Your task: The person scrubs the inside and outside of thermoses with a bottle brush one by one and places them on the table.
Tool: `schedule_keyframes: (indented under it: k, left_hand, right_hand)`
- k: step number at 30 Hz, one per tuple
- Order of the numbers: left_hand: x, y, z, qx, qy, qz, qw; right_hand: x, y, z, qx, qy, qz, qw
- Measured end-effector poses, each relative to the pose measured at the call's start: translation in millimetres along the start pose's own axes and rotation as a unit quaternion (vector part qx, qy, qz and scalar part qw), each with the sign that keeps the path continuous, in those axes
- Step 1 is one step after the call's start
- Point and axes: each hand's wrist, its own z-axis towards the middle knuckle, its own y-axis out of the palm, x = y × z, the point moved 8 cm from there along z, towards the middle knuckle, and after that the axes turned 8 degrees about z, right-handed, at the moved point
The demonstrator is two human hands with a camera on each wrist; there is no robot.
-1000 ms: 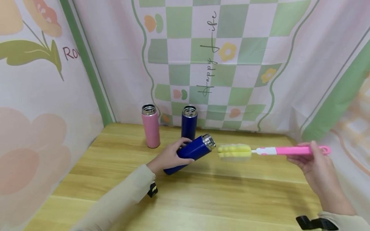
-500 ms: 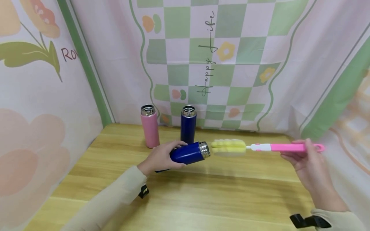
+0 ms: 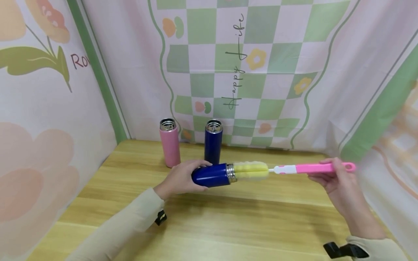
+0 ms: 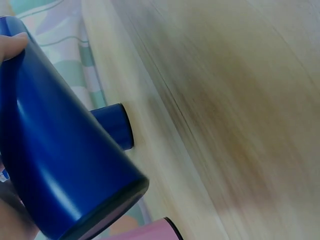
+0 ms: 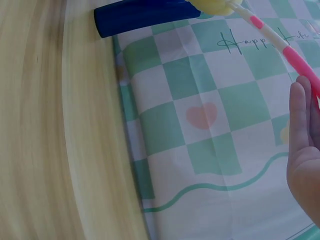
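Note:
My left hand (image 3: pixel 181 177) grips a blue thermos bottle (image 3: pixel 212 175), tipped nearly level with its steel mouth to the right; in the left wrist view the bottle's (image 4: pixel 65 135) base points down. My right hand (image 3: pixel 339 185) holds a bottle brush (image 3: pixel 313 168) by its pink handle. Its yellow sponge head (image 3: pixel 253 170) meets the bottle's mouth, with the tip hidden at or just inside the rim. In the right wrist view the fingers (image 5: pixel 298 115) lie along the pink handle (image 5: pixel 301 62).
A pink thermos bottle (image 3: pixel 170 148) and a second blue thermos bottle (image 3: pixel 213 143), both uncapped, stand upright at the back of the wooden table (image 3: pixel 228 224). A checked curtain (image 3: pixel 248 83) hangs right behind them.
The right hand has moved left with the brush, bringing the sponge to the bottle's mouth. The left hand has shifted slightly left and tilted the bottle from slanted to nearly level.

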Motion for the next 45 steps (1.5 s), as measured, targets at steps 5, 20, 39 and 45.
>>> schedule_keyframes:
  k: [5, 20, 39, 45]
  left_hand:
    - [1.0, -0.5, -1.7, 0.027, 0.014, -0.001, 0.9995]
    - [8.3, 1.4, -4.7, 0.034, 0.035, 0.047, 0.9977]
    - [16.4, 2.1, -2.6, 0.041, 0.052, 0.043, 0.9969]
    - [17.9, 1.5, -1.6, 0.041, 0.037, 0.035, 0.9979]
  right_hand:
    - [2.1, 10.9, 3.1, -0.026, -0.003, -0.031, 0.9992]
    - [21.3, 12.0, 4.3, -0.013, -0.009, -0.102, 0.9946]
    - [47.1, 26.0, 11.7, -0.041, 0.003, -0.067, 0.9969]
    - [54.8, 31.2, 13.0, -0.045, 0.015, -0.103, 0.9936]
